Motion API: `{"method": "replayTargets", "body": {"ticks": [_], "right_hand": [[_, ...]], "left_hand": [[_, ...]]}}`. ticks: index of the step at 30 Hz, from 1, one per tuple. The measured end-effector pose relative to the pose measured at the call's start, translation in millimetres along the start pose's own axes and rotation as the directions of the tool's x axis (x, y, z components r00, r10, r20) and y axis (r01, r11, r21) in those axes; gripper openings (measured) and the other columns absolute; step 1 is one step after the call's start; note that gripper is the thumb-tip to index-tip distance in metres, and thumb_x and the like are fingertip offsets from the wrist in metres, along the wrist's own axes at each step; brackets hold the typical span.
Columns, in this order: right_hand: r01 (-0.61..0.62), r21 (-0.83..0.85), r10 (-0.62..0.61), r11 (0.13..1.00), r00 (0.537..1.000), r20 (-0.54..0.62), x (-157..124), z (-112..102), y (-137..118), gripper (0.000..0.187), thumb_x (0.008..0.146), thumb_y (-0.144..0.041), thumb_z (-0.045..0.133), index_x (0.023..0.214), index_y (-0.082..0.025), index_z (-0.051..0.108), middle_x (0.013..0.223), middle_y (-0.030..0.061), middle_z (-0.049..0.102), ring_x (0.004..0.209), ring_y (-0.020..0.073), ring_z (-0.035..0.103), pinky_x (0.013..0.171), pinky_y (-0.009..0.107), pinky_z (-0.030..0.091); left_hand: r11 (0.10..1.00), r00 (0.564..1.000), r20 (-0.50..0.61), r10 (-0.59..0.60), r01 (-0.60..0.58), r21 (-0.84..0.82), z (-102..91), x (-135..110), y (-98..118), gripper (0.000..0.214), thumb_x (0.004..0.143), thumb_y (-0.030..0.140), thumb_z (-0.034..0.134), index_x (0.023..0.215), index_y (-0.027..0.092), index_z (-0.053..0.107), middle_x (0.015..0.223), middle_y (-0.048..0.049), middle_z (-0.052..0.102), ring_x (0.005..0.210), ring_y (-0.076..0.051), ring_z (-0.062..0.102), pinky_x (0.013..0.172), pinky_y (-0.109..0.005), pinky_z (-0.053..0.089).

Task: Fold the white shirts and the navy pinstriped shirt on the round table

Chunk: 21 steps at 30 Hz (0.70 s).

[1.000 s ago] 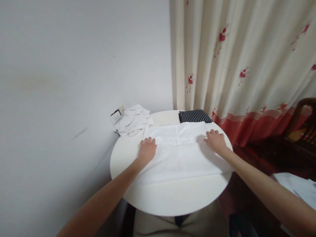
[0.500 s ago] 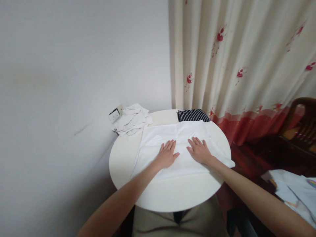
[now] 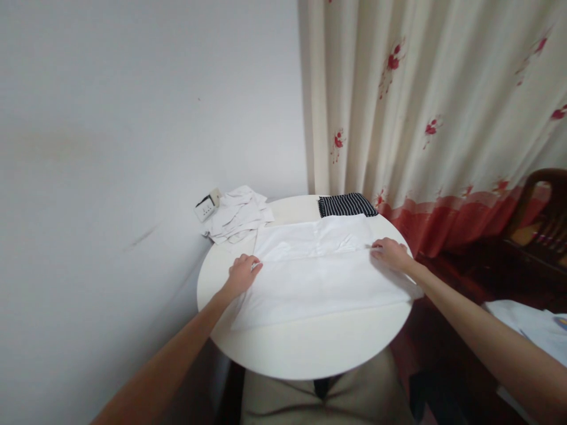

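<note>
A white cloth garment lies spread over the round white table, with a crosswise fold edge between my hands. Its exact kind I cannot make out. My left hand pinches the cloth at the left end of that edge. At the right end my right hand has its fingers closed on the same edge. The garment's lower right corner reaches the table's rim.
Behind the garment lies a folded black-and-white striped cloth. A pile of white cloths sits at the back left, beside a wall socket. A curtain hangs behind; a wooden chair and white clothing are at right.
My hands, earlier flat on the middle of the garment, have moved apart to its left and right sides and closed on the cloth.
</note>
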State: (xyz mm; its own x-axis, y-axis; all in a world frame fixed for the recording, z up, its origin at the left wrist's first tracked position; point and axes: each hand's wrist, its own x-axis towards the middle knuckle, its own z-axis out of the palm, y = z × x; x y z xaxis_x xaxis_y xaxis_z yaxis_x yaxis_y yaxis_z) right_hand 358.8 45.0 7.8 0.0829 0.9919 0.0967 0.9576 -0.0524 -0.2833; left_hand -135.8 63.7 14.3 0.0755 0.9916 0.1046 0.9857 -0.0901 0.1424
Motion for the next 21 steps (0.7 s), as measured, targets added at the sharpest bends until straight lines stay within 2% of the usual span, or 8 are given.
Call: {"method": "replayTargets", "body": {"ticks": [3,7,10,13,15,17,19,21], "right_hand": [[-0.031,0.028,0.031,0.999,0.999,0.017,5.7,-4.7,-1.3,0.022,0.091,-0.032,0.057,0.097,-0.018,0.074,0.108,0.0145,0.074,0.106,0.0327,0.066,0.089,0.045,0.047],[-0.027,0.039,0.026,0.999,0.999,0.021,5.4,-6.8,1.7,0.024,0.092,-0.031,0.054,0.093,-0.019,0.075,0.105,0.0161,0.074,0.102,0.0315,0.067,0.082,0.041,0.048],[-0.033,0.008,0.033,0.999,0.999,0.004,2.3,-5.3,2.6,0.023,0.091,-0.032,0.056,0.094,-0.019,0.073,0.106,0.0168,0.073,0.104,0.0336,0.065,0.083,0.044,0.048],[-0.031,-0.049,0.028,0.998,0.997,-0.065,-3.2,-2.0,-9.5,0.026,0.09,-0.034,0.059,0.109,-0.02,0.07,0.12,0.0181,0.067,0.114,0.038,0.059,0.094,0.053,0.044],[0.028,-0.092,-0.04,0.995,0.991,-0.131,-9.0,2.8,-31.2,0.035,0.094,-0.034,0.053,0.124,-0.021,0.064,0.135,0.0177,0.058,0.126,0.0371,0.051,0.105,0.058,0.036],[0.155,-0.106,-0.169,0.982,0.975,-0.141,-16.9,11.8,-63.2,0.042,0.099,-0.031,0.042,0.137,-0.02,0.055,0.148,0.0154,0.05,0.136,0.032,0.043,0.114,0.056,0.028],[0.333,-0.065,-0.338,0.941,0.939,-0.07,-26.6,24.8,-98.6,0.048,0.1,-0.027,0.035,0.145,-0.017,0.047,0.156,0.0143,0.041,0.145,0.0286,0.032,0.117,0.053,0.024],[0.412,-0.033,-0.412,0.911,0.911,-0.021,-36.4,39.2,-127.9,0.053,0.1,-0.025,0.032,0.151,-0.014,0.039,0.16,0.0147,0.035,0.15,0.0278,0.025,0.119,0.053,0.021]], "left_hand": [[1.0,0.999,0.038,-0.028,0.029,-0.007,-4.3,8.3,7.2,0.026,0.098,0.036,0.045,0.105,0.022,0.065,0.12,-0.009,0.06,0.118,-0.027,0.053,0.096,-0.041,0.043],[1.0,1.0,0.01,-0.021,0.021,0.002,-2.9,13.9,11.4,0.026,0.099,0.035,0.042,0.103,0.022,0.065,0.119,-0.0088,0.06,0.117,-0.026,0.054,0.094,-0.039,0.044],[0.997,0.999,0.02,-0.032,0.03,0.069,0.4,10.7,12.2,0.026,0.1,0.034,0.042,0.105,0.021,0.064,0.119,-0.0096,0.06,0.116,-0.027,0.054,0.092,-0.04,0.045],[0.993,0.999,-0.038,-0.003,0.008,0.119,-1.8,2.6,21.5,0.028,0.099,0.03,0.042,0.117,0.019,0.061,0.125,-0.0124,0.06,0.117,-0.029,0.053,0.095,-0.043,0.045],[0.99,0.99,-0.097,0.097,-0.086,0.112,-4.7,-4.6,40.9,0.035,0.099,0.028,0.042,0.13,0.017,0.055,0.134,-0.0149,0.057,0.124,-0.029,0.052,0.103,-0.044,0.041],[0.967,0.962,-0.112,0.25,-0.243,0.074,-3.9,-12.6,73.3,0.043,0.1,0.026,0.039,0.141,0.015,0.047,0.145,-0.016,0.052,0.135,-0.028,0.046,0.113,-0.044,0.033],[0.923,0.92,-0.074,0.385,-0.384,0.022,3.7,-21.1,113.0,0.048,0.102,0.027,0.033,0.147,0.014,0.041,0.155,-0.0151,0.044,0.144,-0.027,0.037,0.12,-0.046,0.025],[0.878,0.879,-0.017,0.477,-0.477,-0.036,17.5,-28.8,149.7,0.053,0.102,0.028,0.029,0.153,0.013,0.034,0.16,-0.0146,0.036,0.149,-0.026,0.03,0.122,-0.047,0.021]]}}
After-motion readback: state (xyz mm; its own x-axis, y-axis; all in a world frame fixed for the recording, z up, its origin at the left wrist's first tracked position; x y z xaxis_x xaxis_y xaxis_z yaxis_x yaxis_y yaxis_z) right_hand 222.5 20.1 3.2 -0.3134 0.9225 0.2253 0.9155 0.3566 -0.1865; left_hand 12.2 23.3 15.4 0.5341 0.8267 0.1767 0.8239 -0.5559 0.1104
